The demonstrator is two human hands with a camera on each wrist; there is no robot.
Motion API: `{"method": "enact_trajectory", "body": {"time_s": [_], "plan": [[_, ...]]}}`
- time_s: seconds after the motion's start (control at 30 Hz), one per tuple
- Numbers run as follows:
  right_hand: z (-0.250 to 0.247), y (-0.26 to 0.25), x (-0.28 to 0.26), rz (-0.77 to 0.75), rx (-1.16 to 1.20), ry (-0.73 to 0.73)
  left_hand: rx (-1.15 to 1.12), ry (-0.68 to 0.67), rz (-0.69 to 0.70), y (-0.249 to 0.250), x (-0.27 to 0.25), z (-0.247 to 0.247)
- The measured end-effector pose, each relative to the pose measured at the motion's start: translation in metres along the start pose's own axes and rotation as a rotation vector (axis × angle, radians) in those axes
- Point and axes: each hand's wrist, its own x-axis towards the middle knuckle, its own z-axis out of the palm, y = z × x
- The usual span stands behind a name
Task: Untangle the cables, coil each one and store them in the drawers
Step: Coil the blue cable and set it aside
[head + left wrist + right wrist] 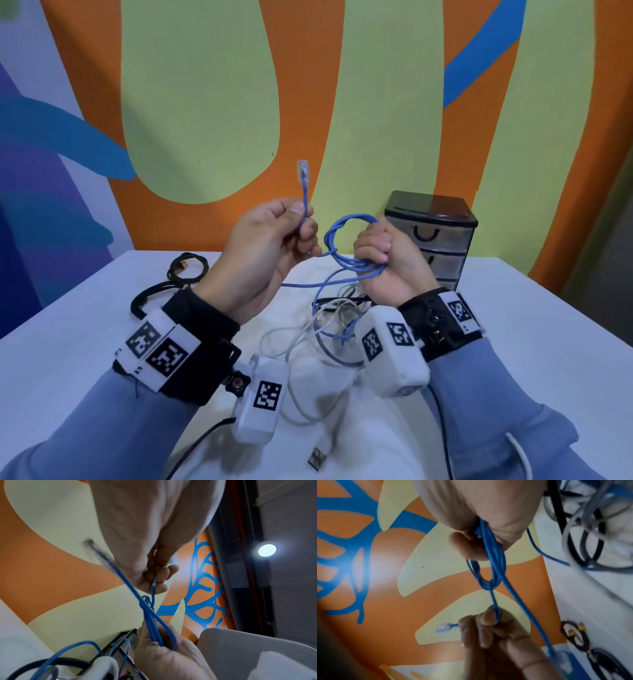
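Both hands are raised above the white table (513,325). My left hand (302,221) pinches a thin blue network cable (344,236) just below its clear plug (303,169), which points up. My right hand (375,248) grips a small coil of the same cable in its fist. A short stretch wraps round the coil between the hands, and the blue tail hangs down to the table. The right wrist view has the blue coil (490,563) leaving my right fist and my left fingers (488,628) on the cable beside the plug (443,628). The left wrist view has the blue cable (148,612) running between both hands.
A small black-framed drawer unit (433,236) with clear drawers stands shut at the back right, behind my right hand. A tangle of white, grey and black cables (329,322) lies below my hands. A black cable with a yellow connector (186,269) lies back left. A USB plug (317,459) lies near the front.
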Motion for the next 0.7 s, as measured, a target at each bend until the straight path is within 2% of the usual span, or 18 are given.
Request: {"method": "enact_trajectory", "body": {"time_s": [0.07, 0.2, 0.4, 0.47, 0.6, 0.7], "plan": [[-0.002, -0.004, -0.002, 0.057, -0.003, -0.119, 0.019, -0.019, -0.030, 0.000, -0.001, 0.002], [0.000, -0.003, -0.008, 0.027, -0.051, -0.235, 0.054, -0.037, -0.022, 0.001, -0.003, 0.002], [0.008, 0.003, -0.009, -0.095, -0.274, -0.276, 0.039, -0.036, 0.052, 0.002, -0.004, -0.001], [0.009, 0.007, -0.007, -0.163, -0.378, -0.263, 0.058, -0.076, 0.075, 0.003, -0.005, -0.001], [0.011, 0.020, -0.005, -0.318, -0.518, -0.148, 0.159, -0.201, 0.134, 0.000, -0.009, 0.004], [0.011, 0.026, -0.005, -0.399, -0.585, -0.052, 0.466, -0.265, 0.248, -0.003, -0.012, 0.006]]}}
